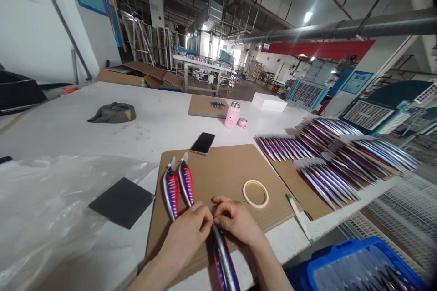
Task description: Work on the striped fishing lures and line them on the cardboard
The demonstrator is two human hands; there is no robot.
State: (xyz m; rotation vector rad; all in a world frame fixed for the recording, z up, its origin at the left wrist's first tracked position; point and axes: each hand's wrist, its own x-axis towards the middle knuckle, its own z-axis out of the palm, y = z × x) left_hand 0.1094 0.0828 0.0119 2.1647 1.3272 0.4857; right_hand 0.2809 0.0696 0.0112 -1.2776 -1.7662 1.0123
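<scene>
My left hand (pixel 189 232) and my right hand (pixel 237 222) are both closed, pinching the near end of a long silver, red and blue fishing lure (pixel 223 261) that lies on a brown cardboard sheet (pixel 221 168). Two finished lures (pixel 177 186) with the same colours lie side by side on the cardboard just left of my hands. A roll of tape (pixel 255 193) rests on the cardboard to the right of my right hand.
A black phone (pixel 202 142) lies at the cardboard's far edge. Several rows of lures (pixel 327 159) on cardboard fill the right side. A black square sheet (pixel 121 202), clear plastic film (pixel 44 218), a pink flask (pixel 232 114) and a blue crate (pixel 355 266) are nearby.
</scene>
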